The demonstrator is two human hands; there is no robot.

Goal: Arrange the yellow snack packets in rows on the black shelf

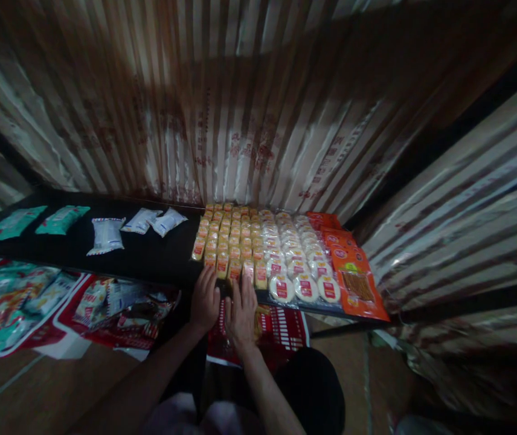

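Rows of small yellow wrapped cakes (222, 241) with red labels cover the middle of a black shelf (159, 257). At their front edge, my left hand (205, 300) has its fingers stretched out against the front-left packs. Just to its right lies my right hand (241, 317), fingers extended and touching the front row. Neither hand appears to grip anything, though my fingertips partly cover the packs. Beside the yellow cakes stand rows of round white wrapped biscuits (306, 287) with red labels. Orange snack bags (360, 287) overlap along the shelf's right end.
Silvery white packets (107, 234) and green packets (63, 219) lie on the shelf's left. Below, red baskets hold mixed snack bags (125, 305) and green packs (9, 302); another red basket (283, 332) sits under my hands. Printed striped sheeting (249, 121) rises behind.
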